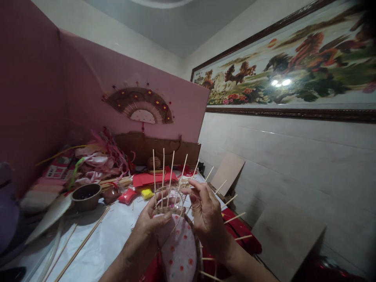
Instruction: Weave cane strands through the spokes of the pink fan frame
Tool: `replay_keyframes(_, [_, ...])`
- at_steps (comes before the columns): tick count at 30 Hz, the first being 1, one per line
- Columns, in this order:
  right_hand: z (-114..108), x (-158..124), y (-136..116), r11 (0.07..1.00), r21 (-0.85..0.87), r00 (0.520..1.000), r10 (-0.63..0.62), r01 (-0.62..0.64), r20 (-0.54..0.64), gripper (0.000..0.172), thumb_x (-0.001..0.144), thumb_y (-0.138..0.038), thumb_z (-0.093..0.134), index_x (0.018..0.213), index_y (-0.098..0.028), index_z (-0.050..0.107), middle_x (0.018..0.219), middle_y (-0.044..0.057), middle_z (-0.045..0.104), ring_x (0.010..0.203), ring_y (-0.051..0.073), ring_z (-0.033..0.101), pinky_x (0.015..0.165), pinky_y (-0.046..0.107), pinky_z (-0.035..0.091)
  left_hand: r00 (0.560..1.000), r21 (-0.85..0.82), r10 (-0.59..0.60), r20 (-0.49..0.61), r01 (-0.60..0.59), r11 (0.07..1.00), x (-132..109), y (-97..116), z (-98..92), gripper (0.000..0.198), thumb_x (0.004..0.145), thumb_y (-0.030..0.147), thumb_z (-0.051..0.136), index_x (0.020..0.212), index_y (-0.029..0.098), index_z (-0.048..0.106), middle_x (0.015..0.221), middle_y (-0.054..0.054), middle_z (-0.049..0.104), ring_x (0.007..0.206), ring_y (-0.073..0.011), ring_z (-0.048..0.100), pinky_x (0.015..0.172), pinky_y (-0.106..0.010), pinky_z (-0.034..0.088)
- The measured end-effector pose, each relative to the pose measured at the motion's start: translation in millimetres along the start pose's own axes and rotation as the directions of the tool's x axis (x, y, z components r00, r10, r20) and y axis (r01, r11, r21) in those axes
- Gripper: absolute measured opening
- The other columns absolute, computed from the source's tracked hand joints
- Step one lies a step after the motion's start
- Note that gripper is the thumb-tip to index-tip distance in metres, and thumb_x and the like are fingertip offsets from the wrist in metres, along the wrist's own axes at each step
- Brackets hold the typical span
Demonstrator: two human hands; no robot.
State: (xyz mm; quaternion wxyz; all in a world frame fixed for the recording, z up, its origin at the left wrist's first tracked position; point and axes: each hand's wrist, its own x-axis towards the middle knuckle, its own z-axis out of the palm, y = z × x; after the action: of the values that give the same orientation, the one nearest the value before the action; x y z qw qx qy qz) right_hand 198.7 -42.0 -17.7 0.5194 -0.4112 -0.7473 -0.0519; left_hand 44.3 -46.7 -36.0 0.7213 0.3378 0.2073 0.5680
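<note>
Dotted panel sits near centre, left grip clamping its woven edge, right grip beside the far sticks, pinch unreadable to me; a sideways tug could snap one.

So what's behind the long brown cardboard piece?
An upright pink board, bearing a brown fan-shaped decoration. The cardboard piece hides the board's lower part, so I can't tell what's there.
</note>
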Motion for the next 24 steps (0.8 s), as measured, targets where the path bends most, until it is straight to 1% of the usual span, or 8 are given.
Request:
replay_keyframes(3, [1.9, 1.6, -1.7, 1.0, 0.0, 1.0, -0.015, 0.015, 0.005, 0.03, 0.094, -0.018, 0.038, 0.121, -0.018, 0.049, 0.104, 0.008, 0.061, 0.098, 0.019, 0.057, 0.086, 0.037, 0.046, 1.0, 0.007, 0.011, 0.002, -0.011, 1.0, 1.5, -0.7, -0.9, 0.076, 0.063, 0.006, 0.073, 0.13, 0.02, 0.041, 0.099, -0.013, 0.067, 0.068, -0.0204, 0.065, 0.062, -0.031, 0.049])
replay_keyframes(7, [3.1, 3.0, -2.5, 1.0, -0.006, 1.0, -0.011, 0.011, -0.017, 0.03, 0.095, -0.018, 0.037, 0.122, -0.019, 0.048, 0.105, 0.008, 0.061, 0.1, 0.018, 0.056, 0.088, 0.037, 0.046, 1.0, 0.003, 0.02, 0.005, -0.02, 1.0, 0.9, -0.5, -0.3, 0.075, 0.063, 0.007, 0.074, 0.13, 0.021, 0.042, 0.103, -0.014, 0.067, 0.077, -0.0239, 0.067, 0.066, -0.032, 0.05])
replay_keyframes(10, [1.3, 3.5, -0.6, 1.0, 0.005, 1.0, -0.021, 0.021, -0.016, 0.031, 0.094, -0.018, 0.038, 0.123, -0.02, 0.048, 0.106, 0.007, 0.062, 0.099, 0.018, 0.057, 0.087, 0.036, 0.046, 1.0, 0.0, 0.011, 0.008, -0.011, 1.0, -0.1, 0.4, 0.6, 0.073, 0.064, 0.007, 0.074, 0.128, 0.02, 0.042, 0.104, -0.014, 0.066, 0.077, -0.0249, 0.068, 0.065, -0.032, 0.05])
replay_keyframes(12, [-2.0, 3.6, 2.5, 1.0, 0.015, 0.998, -0.019, 0.02, -0.052, 0.031, 0.094, -0.018, 0.037, 0.124, -0.021, 0.047, 0.106, 0.007, 0.063, 0.1, 0.018, 0.058, 0.087, 0.037, 0.046, 1.0, 0.001, 0.005, -0.002, -0.005, 1.0, -0.2, 1.4, 0.7, 0.071, 0.064, 0.006, 0.073, 0.127, 0.02, 0.042, 0.105, -0.014, 0.066, 0.078, -0.025, 0.068, 0.064, -0.032, 0.05])
replay_keyframes(15, [-7.8, 2.3, 8.0, 1.0, 0.015, 0.994, 0.006, -0.004, -0.107, 0.03, 0.095, -0.019, 0.038, 0.123, -0.021, 0.047, 0.102, 0.006, 0.065, 0.097, 0.019, 0.061, 0.085, 0.038, 0.047, 1.0, 0.006, 0.006, -0.023, -0.006, 1.0, 0.6, 2.4, -0.4, 0.068, 0.065, 0.005, 0.072, 0.125, 0.02, 0.043, 0.11, -0.014, 0.064, 0.083, -0.0261, 0.067, 0.069, -0.034, 0.051])
replay_keyframes(19, [-10.1, -2.0, 9.8, 0.999, -0.026, 0.997, 0.018, -0.02, -0.073, 0.028, 0.095, -0.021, 0.038, 0.121, -0.02, 0.05, 0.103, 0.008, 0.065, 0.097, 0.019, 0.061, 0.083, 0.039, 0.049, 0.999, 0.034, 0.005, -0.037, -0.003, 0.999, 2.1, 1.3, -3.8, 0.063, 0.069, 0.008, 0.07, 0.125, 0.021, 0.043, 0.112, -0.014, 0.063, 0.084, -0.0256, 0.066, 0.071, -0.036, 0.05])
replay_keyframes(21, [-9.4, -3.5, 8.4, 0.998, -0.056, 0.998, 0.024, -0.027, -0.053, 0.029, 0.095, -0.021, 0.038, 0.121, -0.02, 0.051, 0.106, 0.009, 0.063, 0.098, 0.02, 0.06, 0.084, 0.039, 0.048, 0.999, 0.044, 0.008, -0.035, -0.006, 0.999, 2.9, 0.3, -5.7, 0.065, 0.069, 0.009, 0.07, 0.126, 0.021, 0.043, 0.109, -0.014, 0.064, 0.082, -0.0251, 0.066, 0.07, -0.036, 0.05])
replay_keyframes(24, [-8.9, -4.1, 6.0, 0.997, -0.073, 0.998, 0.011, -0.015, -0.059, 0.03, 0.095, -0.021, 0.038, 0.121, -0.019, 0.052, 0.105, 0.009, 0.062, 0.097, 0.02, 0.059, 0.084, 0.039, 0.048, 1.0, 0.051, 0.01, -0.024, -0.009, 0.999, 4.2, -0.5, -7.6, 0.066, 0.068, 0.01, 0.071, 0.127, 0.021, 0.043, 0.105, -0.014, 0.065, 0.078, -0.0242, 0.066, 0.071, -0.037, 0.049])
